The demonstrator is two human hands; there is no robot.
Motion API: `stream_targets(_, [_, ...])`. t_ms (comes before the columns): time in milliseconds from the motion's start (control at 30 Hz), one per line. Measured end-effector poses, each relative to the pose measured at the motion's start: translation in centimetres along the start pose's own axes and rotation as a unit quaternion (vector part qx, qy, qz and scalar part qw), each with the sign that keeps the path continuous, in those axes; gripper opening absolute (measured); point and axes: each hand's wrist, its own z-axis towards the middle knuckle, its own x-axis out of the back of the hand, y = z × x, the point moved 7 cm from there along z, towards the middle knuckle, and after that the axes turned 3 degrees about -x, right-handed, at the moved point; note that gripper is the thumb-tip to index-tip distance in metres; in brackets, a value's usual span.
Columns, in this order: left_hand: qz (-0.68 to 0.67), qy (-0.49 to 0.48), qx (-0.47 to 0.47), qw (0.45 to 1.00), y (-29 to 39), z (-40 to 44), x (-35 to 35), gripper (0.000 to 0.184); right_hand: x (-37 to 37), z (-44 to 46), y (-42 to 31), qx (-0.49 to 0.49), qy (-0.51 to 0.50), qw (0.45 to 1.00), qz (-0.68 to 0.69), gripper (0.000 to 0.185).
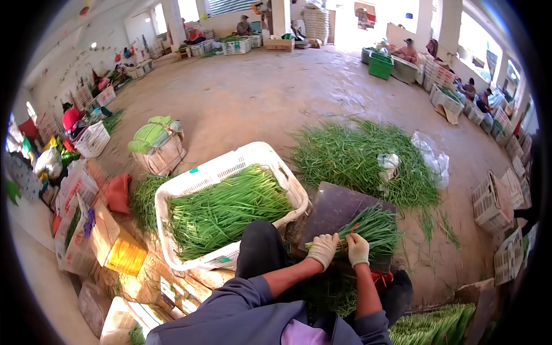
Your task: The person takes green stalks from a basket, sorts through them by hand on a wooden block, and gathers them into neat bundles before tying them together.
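A bunch of long green stalks [374, 230], like chives, lies over a dark board [330, 215] in front of me. My left hand [324, 251], in a pale glove, is closed at the near left end of the bunch. Close beside it, my right hand [357, 249], gloved too, has its fingers pinched at a thin red tie [352, 228] around the stalks. The fingertips are too small to make out exactly. Left of my knee stands a white plastic crate [168, 230] filled with the same kind of stalks, laid lengthwise.
A loose heap of greens [356, 152] spreads beyond the board, with clear plastic bags [431, 158] on it. A bundle with a green top [155, 144] sits past the crate. Neat bunches [437, 325] lie at lower right. Several people work among crates along the walls.
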Motion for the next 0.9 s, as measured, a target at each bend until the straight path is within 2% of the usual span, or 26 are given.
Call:
stream_targets(33, [0.003, 0.001, 0.006, 1.000, 0.0, -0.2, 0.1, 0.037, -0.1, -0.1, -0.2, 0.018, 0.002, 1.000, -0.003, 0.020])
stream_targets(67, [0.004, -0.022, -0.001, 1.000, 0.1, -0.3, 0.0, 0.044, -0.4, 0.0, -0.2, 0.021, -0.001, 1.000, -0.002, 0.020])
stream_targets(133, [-0.012, -0.059, -0.001, 0.998, 0.3, -0.3, -0.8, 0.064, -0.8, -0.4, 0.6, -0.072, -0.041, 0.987, 0.140, 0.020])
stream_targets(167, [-0.011, -0.058, -0.001, 0.998, 0.1, -0.4, 0.2, 0.064, -0.5, -0.6, -0.2, -0.072, -0.041, 0.987, 0.140, 0.020])
stream_targets(233, [-0.084, -0.105, -0.008, 0.991, 0.0, -0.7, 1.3, 0.093, -1.3, -1.2, -1.1, -0.144, -0.106, 0.955, 0.237, 0.018])
stream_targets(267, [-0.083, -0.104, -0.009, 0.991, -0.1, -0.5, 1.4, 0.093, -1.5, -1.5, -1.6, -0.159, -0.120, 0.943, 0.268, 0.018])
stream_targets(333, [-0.166, -0.124, 0.021, 0.978, -0.6, -0.1, 1.6, 0.123, -1.3, -1.4, -2.2, -0.179, -0.120, 0.940, 0.264, 0.020])
stream_targets(433, [-0.181, -0.155, 0.047, 0.970, -1.0, 1.8, 2.3, 0.126, -1.4, -1.6, -2.1, -0.202, -0.102, 0.934, 0.275, 0.024])
stream_targets(467, [-0.170, -0.154, 0.059, 0.972, -1.1, 2.5, 1.8, 0.118, -1.8, -1.5, -1.3, -0.224, -0.099, 0.921, 0.304, 0.024])
stream_targets(500, [-0.169, -0.154, 0.059, 0.972, -0.9, 3.0, 1.0, 0.118, -2.0, -1.3, -0.6, -0.245, -0.097, 0.906, 0.333, 0.024])
stream_targets(567, [-0.190, -0.214, 0.079, 0.955, -0.3, 2.6, -1.6, 0.107, -1.9, -0.9, -0.7, -0.250, -0.085, 0.901, 0.344, 0.025])
stream_targets(600, [-0.182, -0.205, 0.069, 0.959, 0.1, 2.3, -2.0, 0.121, -1.8, -0.8, -0.7, -0.244, -0.078, 0.902, 0.347, 0.026])
stream_targets(700, [-0.160, -0.179, 0.048, 0.970, 1.1, 1.3, -1.6, 0.116, -1.8, -0.5, -0.7, -0.245, -0.067, 0.889, 0.381, 0.029])
stream_targets(733, [-0.156, -0.160, 0.049, 0.974, 1.1, 1.2, -1.3, 0.100, -1.9, -0.3, -1.3, -0.236, -0.069, 0.896, 0.370, 0.028])
stream_targets(767, [-0.153, -0.158, 0.047, 0.974, 1.0, 1.4, -1.8, 0.100, -2.0, 0.0, -1.9, -0.226, -0.070, 0.903, 0.359, 0.027])
stream_targets(833, [-0.174, -0.144, 0.073, 0.971, 0.4, 1.7, -2.8, 0.084, -1.9, -0.4, -2.5, -0.224, -0.068, 0.907, 0.351, 0.028])
stream_targets(900, [-0.289, -0.217, 0.129, 0.924, -1.9, 2.3, -3.0, 0.074, -1.3, -0.9, -2.9, -0.158, -0.072, 0.938, 0.299, 0.031])
